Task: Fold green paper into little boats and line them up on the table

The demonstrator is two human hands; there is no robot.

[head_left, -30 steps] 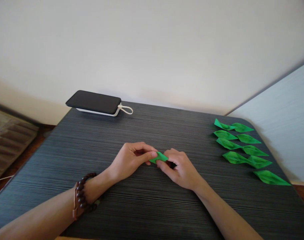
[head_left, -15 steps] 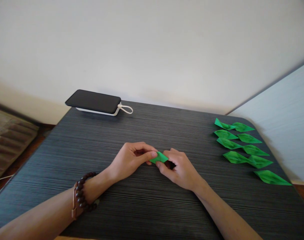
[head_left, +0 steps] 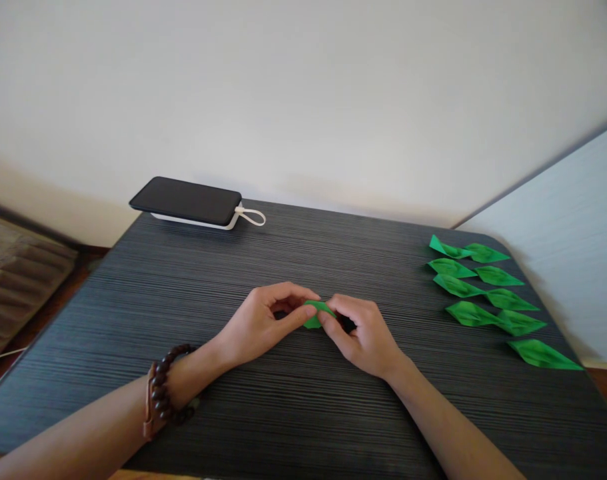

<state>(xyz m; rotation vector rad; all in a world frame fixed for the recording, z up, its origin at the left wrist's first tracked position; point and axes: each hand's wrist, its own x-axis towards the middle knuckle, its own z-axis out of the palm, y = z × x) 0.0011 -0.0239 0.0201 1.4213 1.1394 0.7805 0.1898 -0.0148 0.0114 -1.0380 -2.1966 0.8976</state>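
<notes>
A small piece of folded green paper (head_left: pixel 313 322) is held between both hands above the middle of the dark table (head_left: pixel 303 413). My left hand (head_left: pixel 268 320) pinches its left side, thumb on top. From the right, my right hand (head_left: pixel 363 333) grips the other end with thumb and fingers. The fingertips cover much of the paper, so its full shape is hidden. Several green folded paper leaves (head_left: pixel 506 299) lie in rows at the table's right side, and a single paper leaf (head_left: pixel 544 354) lies nearest to me.
At the back left, a black phone (head_left: pixel 188 199) rests on a white block, with a short white cable (head_left: pixel 253 216) looping from its right end. A pale wall (head_left: pixel 303 100) stands behind the table, and a light panel (head_left: pixel 573 240) borders the right side.
My right thumb has moved up onto the top of the paper, and the paper has tilted and shows a different outline. Both hands stay in nearly the same place.
</notes>
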